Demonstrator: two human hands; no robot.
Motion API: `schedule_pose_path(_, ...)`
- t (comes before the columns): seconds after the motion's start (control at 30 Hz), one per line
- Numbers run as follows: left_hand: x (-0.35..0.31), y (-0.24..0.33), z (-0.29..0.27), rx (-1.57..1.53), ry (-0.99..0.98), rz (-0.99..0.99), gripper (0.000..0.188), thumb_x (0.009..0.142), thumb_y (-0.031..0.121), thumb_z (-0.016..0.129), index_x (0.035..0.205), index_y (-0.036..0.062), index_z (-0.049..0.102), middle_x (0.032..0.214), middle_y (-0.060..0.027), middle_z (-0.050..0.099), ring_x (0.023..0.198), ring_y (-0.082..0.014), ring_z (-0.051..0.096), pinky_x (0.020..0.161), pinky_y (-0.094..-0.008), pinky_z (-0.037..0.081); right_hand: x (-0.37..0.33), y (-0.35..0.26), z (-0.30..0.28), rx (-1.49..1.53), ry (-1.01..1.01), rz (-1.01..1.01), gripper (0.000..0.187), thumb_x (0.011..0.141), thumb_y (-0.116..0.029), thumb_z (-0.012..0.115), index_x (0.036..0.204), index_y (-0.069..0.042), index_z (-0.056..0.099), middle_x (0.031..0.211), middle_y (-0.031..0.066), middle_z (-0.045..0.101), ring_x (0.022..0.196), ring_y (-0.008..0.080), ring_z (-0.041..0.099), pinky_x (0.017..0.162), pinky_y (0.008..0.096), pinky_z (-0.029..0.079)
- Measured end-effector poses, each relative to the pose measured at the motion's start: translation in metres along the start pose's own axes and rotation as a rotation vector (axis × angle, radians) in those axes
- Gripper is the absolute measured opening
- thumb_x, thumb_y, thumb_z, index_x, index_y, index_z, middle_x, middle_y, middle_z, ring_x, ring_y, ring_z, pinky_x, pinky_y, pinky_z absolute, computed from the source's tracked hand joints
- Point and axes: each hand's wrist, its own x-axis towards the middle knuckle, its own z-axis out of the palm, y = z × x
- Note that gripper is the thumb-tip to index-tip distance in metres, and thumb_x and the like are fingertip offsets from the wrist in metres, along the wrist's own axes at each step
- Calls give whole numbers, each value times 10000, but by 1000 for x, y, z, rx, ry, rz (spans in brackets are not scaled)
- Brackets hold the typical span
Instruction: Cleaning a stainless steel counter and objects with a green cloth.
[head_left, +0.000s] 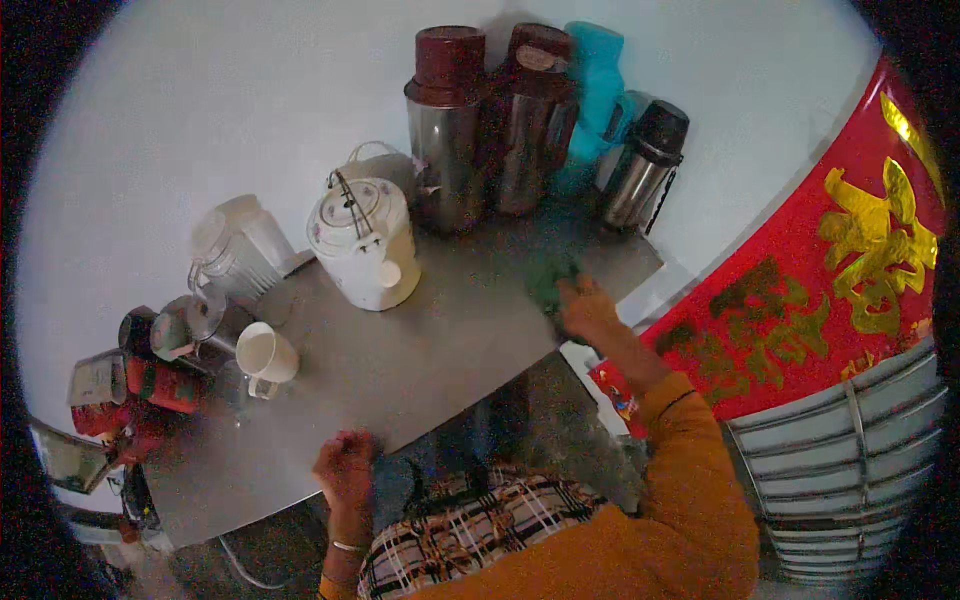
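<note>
In the head view, the right hand (590, 308) is pressed onto a bunched green cloth (545, 286) near the right end of the grey desk (450, 335), just inside its front edge. The fingers seem closed over the cloth, probably to keep it flat against the surface, though blur hides the exact grip. The left hand (346, 470) is curled at the front edge, further left; nothing shows in it, and how tightly it is closed I cannot tell. It may be there to steady the body.

The steel vacuum flask with a maroon cap (447, 140), a second one beside it, the turquoise jug (600, 85) and the black-capped flask (640, 175) stand along the wall, presumably to be out of the hands' way. The white teapot (365, 240) stands in front of them to the left, and the white mug (267, 352) further left, both upright.

The cloth spreads past the fingertips toward the back left, in line with the reaching forearm. Crumpled and blurred, it has no certain long axis; the visible part seems to slant from back to front.
</note>
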Motion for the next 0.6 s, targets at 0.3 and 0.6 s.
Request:
schedule_pose_path(0.3,15,-33,63,-63,1,112,127,788,55,569,691,53,486,747,-75,524,729,-160,527,734,-348,481,55,129,-68,1234,222,244,290,825,-283,581,976,-40,628,901,59,618,849,200,592,734,344,487)
schedule_pose_path(0.6,17,-74,64,55,91,348,119,815,77,586,747,34,498,723,-59,518,692,-167,530,626,-272,444,259,285,-237,527,926,-91,321,778,-316,580,846,-4,614,783,94,591,665,221,565,589,383,479)
